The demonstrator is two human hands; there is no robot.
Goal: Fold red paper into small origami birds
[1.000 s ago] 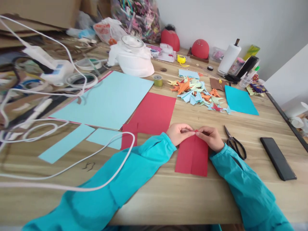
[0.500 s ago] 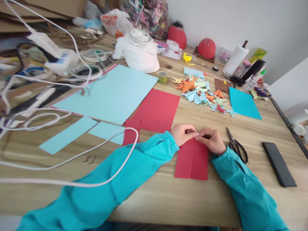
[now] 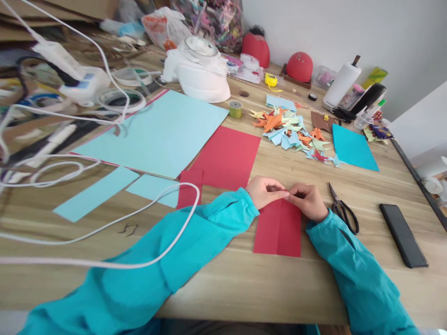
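A red sheet of paper (image 3: 278, 231) with a lengthwise crease down its middle lies on the wooden table in front of me. My left hand (image 3: 267, 191) pinches its far edge between thumb and fingers. Right beside it, my right hand (image 3: 306, 201) is closed on the same edge, the two thumbs nearly touching. The fingertips cover the pinched spot. Just right of my right hand lie black-handled scissors (image 3: 342, 208). Left of my hands are a larger red sheet (image 3: 226, 157) and a small red piece (image 3: 189, 188).
Pale blue sheets (image 3: 153, 132) and strips (image 3: 96, 193) lie to the left, crossed by a white cable (image 3: 174, 239). Folded paper cranes (image 3: 293, 130) are heaped at the back. A turquoise sheet (image 3: 354, 148) and a phone (image 3: 403, 235) lie to the right.
Both hands stay at the far edge of the red paper; the fingers have shifted only slightly. The whole view has moved a little.
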